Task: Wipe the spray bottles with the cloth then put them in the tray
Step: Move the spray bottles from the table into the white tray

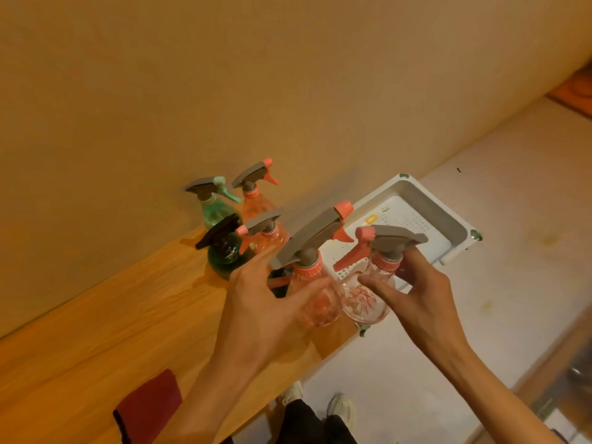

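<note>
My left hand [266, 299] grips a pink spray bottle [315, 274] with a grey head, held above the table's end. My right hand [413, 290] grips a second pink spray bottle [371, 293] by its neck, just over the near end of the white perforated tray [448, 216]. The two bottles are side by side, almost touching. A dark red cloth [149, 405] lies on the wooden table [96, 331] near its front edge, apart from both hands. Behind my left hand part of another dark bottle [278, 280] shows.
Against the wall stand a pale green bottle [213, 203], a pink bottle [256, 193], a dark green bottle with black head [224, 248] and another pink bottle [266, 232]. The tray sits off the table's right end above the pale floor, where feet [320, 405] show.
</note>
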A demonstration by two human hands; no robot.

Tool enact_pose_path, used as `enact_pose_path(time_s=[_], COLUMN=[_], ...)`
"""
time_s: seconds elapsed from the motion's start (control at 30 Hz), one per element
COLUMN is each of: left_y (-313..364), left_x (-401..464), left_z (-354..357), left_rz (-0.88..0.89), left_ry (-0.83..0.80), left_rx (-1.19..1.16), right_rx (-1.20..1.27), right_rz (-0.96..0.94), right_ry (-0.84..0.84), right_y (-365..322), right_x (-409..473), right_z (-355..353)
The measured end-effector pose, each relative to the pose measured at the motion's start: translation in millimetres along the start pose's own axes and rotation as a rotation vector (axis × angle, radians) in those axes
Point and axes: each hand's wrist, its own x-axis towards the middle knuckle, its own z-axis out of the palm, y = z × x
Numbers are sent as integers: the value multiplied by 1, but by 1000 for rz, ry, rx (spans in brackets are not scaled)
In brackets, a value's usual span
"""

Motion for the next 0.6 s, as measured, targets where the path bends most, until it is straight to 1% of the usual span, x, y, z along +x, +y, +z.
enact_pose_path(time_s=[0.13,0.27,0.5,0.6], left_y=[-3,-6,-8,-12], left_x=[33,65,104,119], left_z=[20,47,110,139], left_rz=[10,25,12,-27], left_ry=[-26,-46,-27,-9], left_rx=[8,33,50,59], right_rx=[-19,-73,-132,-95], right_rz=[-42,-52,-18,-9], right_ry=[108,168,149,106], right_y=[7,24,60,85], right_x=[25,50,92,117], right_z=[-17,-33,-65,-82])
